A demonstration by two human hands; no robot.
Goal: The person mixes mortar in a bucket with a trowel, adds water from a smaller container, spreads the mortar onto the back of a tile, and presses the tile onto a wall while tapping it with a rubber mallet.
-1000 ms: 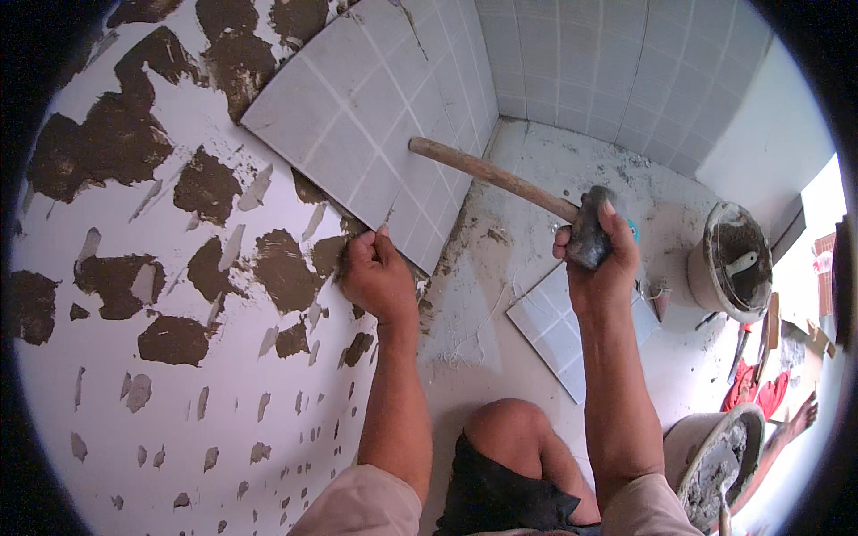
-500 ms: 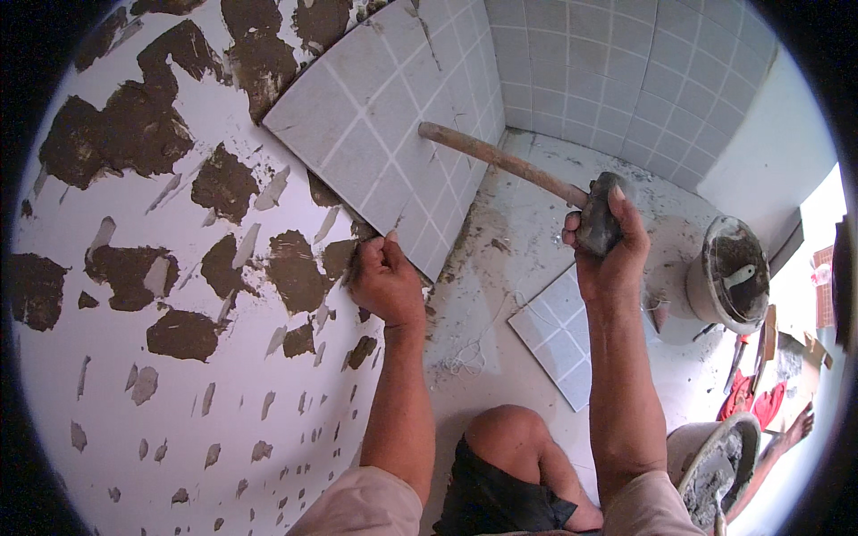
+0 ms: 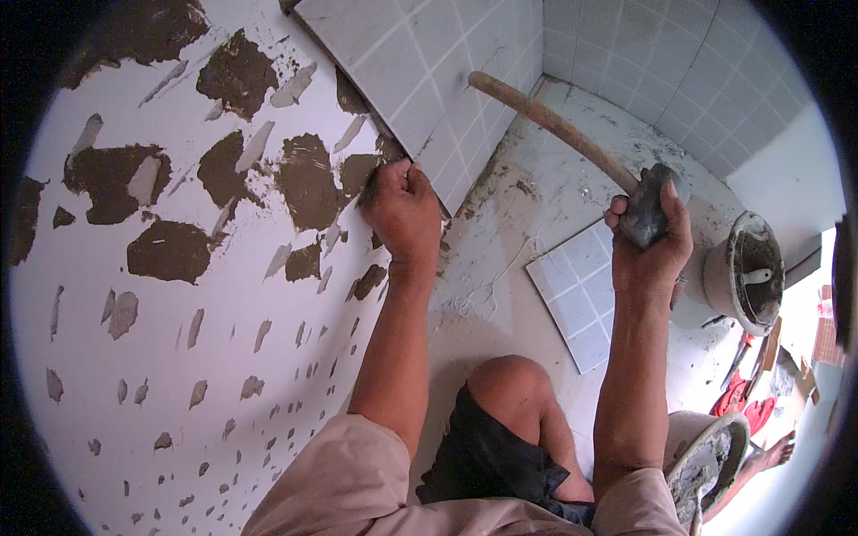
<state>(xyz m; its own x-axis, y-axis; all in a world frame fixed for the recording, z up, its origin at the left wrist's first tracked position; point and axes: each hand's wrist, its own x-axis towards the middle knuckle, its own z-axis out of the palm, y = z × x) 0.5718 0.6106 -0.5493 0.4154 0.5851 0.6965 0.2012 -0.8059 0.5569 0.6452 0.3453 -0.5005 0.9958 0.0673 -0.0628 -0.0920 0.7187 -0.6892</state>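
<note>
My right hand [image 3: 651, 246] grips a rubber mallet by its dark head [image 3: 645, 207]. Its wooden handle [image 3: 554, 123] points up and left, the end in front of the grey wall tiles. My left hand [image 3: 402, 210] is closed at the lower edge of a large grey grid-patterned tile [image 3: 407, 71] on the left wall. What its fingers pinch, if anything, is hidden. Brown mortar patches [image 3: 308, 183] and small chipped marks cover the white wall below and left of that tile.
A loose grid-patterned tile [image 3: 581, 290] lies on the floor between my arms. Two buckets stand at the right: one [image 3: 728, 277] with a white-handled tool, a nearer one [image 3: 684, 433] with grey mortar. A thin string [image 3: 483, 299] lies on the dirty floor. Another person's hand [image 3: 779, 451] shows far right.
The view has shifted, so the wall and tiles sit higher in the picture. My right hand has drawn the mallet rightward from the wall tile. My left hand stays at the tile's lower edge.
</note>
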